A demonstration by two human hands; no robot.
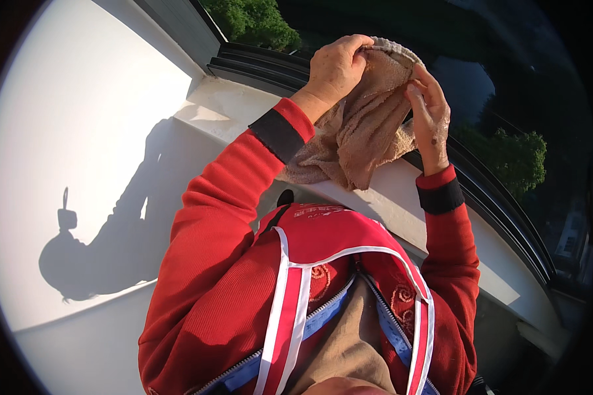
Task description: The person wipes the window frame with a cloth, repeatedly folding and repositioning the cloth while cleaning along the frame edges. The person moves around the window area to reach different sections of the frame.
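A brown terry cloth (370, 108) hangs in folds between my two hands, over the window sill and close to the window frame. My left hand (338, 66) pinches its top edge between thumb and fingers. At the cloth's upper right edge, my right hand (431, 111) has its fingertips on the fabric; the hand looks wet. The pale rim of the cloth is stretched in an arc from one hand to the other. Its lower folds reach down over the sill's inner edge.
The light-coloured sill (232, 106) runs under the cloth, beside the black window track (262, 69). A sunlit white wall (94, 74) stands at the left and bears my shadow. Trees (257, 22) show outside, beyond the frame.
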